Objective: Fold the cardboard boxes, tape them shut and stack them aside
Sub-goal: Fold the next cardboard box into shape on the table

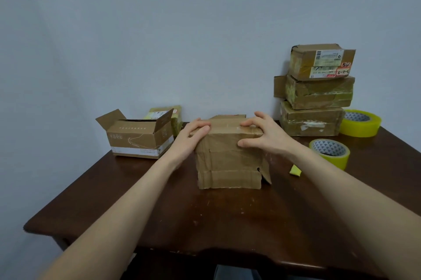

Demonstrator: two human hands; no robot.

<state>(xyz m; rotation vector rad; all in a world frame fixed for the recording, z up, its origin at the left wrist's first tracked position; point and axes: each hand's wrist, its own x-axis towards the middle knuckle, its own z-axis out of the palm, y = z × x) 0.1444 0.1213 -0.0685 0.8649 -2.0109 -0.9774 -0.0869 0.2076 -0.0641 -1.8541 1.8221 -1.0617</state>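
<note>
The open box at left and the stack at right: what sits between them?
A worn cardboard box, held at its top by the left hand and right hand; the head view shows it.

We face a dark wooden table (205,222).
Right behind the table we see a pale grey-blue wall (159,29), evenly lit.
</note>
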